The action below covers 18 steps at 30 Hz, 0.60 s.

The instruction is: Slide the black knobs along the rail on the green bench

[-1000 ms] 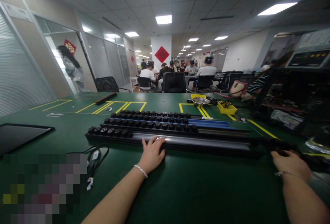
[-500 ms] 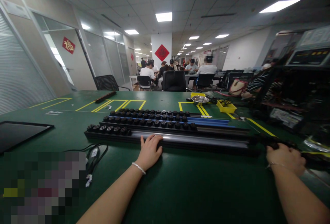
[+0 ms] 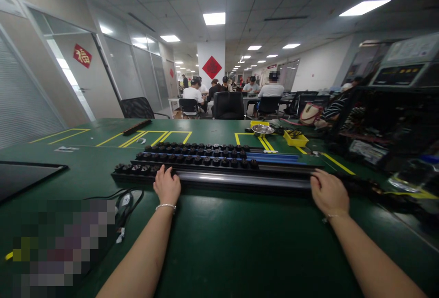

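Across the green bench lie several long rails, parallel to each other, with black round-topped parts in rows along their left portions. My left hand (image 3: 167, 187) rests over the nearest rail (image 3: 240, 178), at the right end of its short row of black parts (image 3: 135, 169). Its fingers are slightly apart, and they cover the last parts of that row. Over the right end of the same rail is my right hand (image 3: 329, 194), with curled fingers; anything in them is hidden. A dark pile of black parts (image 3: 372, 186) lies to its right.
A steel bowl (image 3: 262, 129) and a yellow bin (image 3: 295, 138) stand beyond the rails. At left are a black tray (image 3: 30, 174) and a cable (image 3: 137, 202). A clear container (image 3: 408, 177) stands at right. Several people sit at far tables.
My left hand has slid left along the near rail to the row of black parts. My right hand has come left from the dark pile to the rail's right end.
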Tool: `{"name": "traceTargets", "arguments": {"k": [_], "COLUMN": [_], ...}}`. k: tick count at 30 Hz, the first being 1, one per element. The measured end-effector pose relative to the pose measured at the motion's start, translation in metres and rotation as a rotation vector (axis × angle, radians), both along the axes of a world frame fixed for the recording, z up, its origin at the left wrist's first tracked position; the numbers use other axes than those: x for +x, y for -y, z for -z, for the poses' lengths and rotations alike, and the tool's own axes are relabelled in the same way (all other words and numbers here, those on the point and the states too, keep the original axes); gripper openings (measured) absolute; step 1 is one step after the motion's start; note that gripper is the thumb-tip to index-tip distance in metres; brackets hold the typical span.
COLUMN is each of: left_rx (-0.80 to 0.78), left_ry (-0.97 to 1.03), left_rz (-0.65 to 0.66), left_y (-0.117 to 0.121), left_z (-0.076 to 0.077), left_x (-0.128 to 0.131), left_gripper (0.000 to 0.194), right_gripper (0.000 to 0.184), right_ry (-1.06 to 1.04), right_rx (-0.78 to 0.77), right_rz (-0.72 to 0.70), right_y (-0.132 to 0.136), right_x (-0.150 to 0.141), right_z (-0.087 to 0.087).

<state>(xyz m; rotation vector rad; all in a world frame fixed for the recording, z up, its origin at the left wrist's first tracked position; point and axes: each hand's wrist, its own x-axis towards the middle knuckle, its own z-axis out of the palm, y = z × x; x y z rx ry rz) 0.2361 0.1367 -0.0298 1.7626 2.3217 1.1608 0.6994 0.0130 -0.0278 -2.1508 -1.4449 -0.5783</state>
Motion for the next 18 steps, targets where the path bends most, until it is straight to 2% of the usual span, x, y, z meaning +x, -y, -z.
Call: {"name": "traceTargets", "arguments": {"k": [2, 5, 11, 18], "left_rx": [0.016, 0.068, 0.043, 0.023], "left_ry": [0.001, 0.043, 0.137, 0.123], "left_rz": [0.017, 0.015, -0.095, -0.182], "left_y": [-0.001, -0.003, -0.008, -0.008], "left_z": [0.001, 0.001, -0.004, -0.008], "left_x": [-0.002, -0.006, -0.011, -0.004], "left_gripper": [0.038, 0.04, 0.047, 0.044], "right_gripper": [0.045, 0.047, 0.052, 0.054], "right_ry": [0.053, 0.037, -0.136, -0.297], "right_rx": [-0.078, -0.176, -0.281, -0.282], "right_rz": [-0.111, -0.146, 0.093, 0.224], "right_y": [-0.007, -0.01, -0.007, -0.012], "right_x": [-0.016, -0.028, -0.043, -0.07], "right_z": [0.004, 0.009, 0.01, 0.005]}}
